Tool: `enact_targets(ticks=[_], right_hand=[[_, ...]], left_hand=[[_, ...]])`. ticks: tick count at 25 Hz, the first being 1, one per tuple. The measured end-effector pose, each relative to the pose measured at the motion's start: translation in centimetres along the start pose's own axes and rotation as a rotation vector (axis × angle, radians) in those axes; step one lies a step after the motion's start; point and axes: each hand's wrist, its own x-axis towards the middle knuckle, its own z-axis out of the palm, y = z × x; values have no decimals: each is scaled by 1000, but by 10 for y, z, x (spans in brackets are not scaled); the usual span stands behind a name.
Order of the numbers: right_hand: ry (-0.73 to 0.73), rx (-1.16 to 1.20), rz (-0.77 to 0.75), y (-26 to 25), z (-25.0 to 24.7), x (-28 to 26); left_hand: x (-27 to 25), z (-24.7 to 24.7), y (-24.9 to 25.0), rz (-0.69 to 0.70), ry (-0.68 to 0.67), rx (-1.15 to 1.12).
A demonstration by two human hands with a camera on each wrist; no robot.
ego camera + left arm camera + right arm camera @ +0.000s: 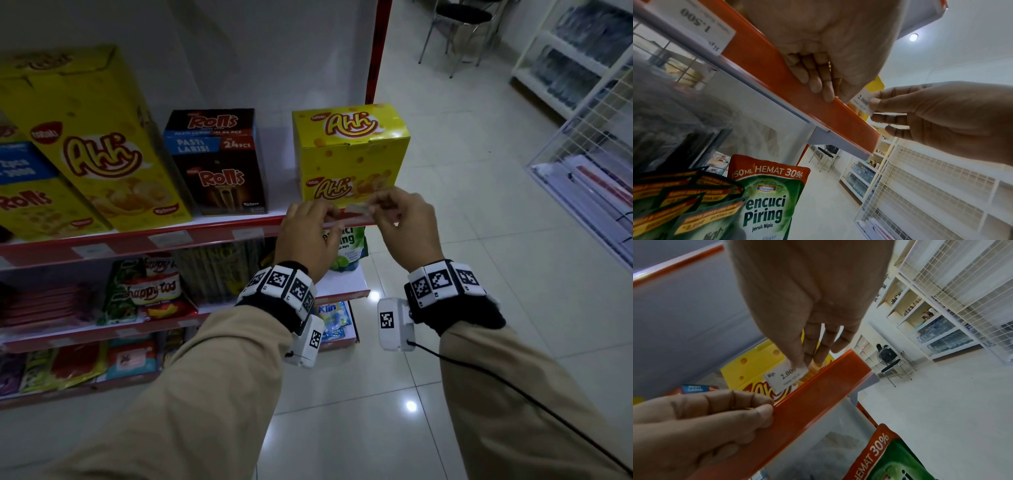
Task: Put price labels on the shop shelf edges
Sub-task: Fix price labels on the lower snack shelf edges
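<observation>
Red shelf edge point(191, 236), left hand point(308, 236) gripping; right hand point(404, 226) pinching level price label point(358, 208).

A small matt white paper price label point(784, 377) sits above a smooth, glossy orange plastic shelf edge point(818, 402). Behind it stands a yellow cardboard box point(349, 154). The tiled floor point(376, 394) shines, reflecting lights.

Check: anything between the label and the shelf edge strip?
Nothing visible. The right hand pinches the label just above the red strip; the left hand grips the strip beside that spot, not across it.
</observation>
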Motion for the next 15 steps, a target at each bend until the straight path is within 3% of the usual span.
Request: enact_targets(ticks=[2,7,15], right_hand=[[23,-64,-27,4,-3,5],[-87,-188,-51,12,5,9],[-68,-310,-182,22,9,0]], left_hand=[[0,-1,2,12,-24,55],[1,-1,5,-3,-52,112],[0,8,8,-3,-15,276]])
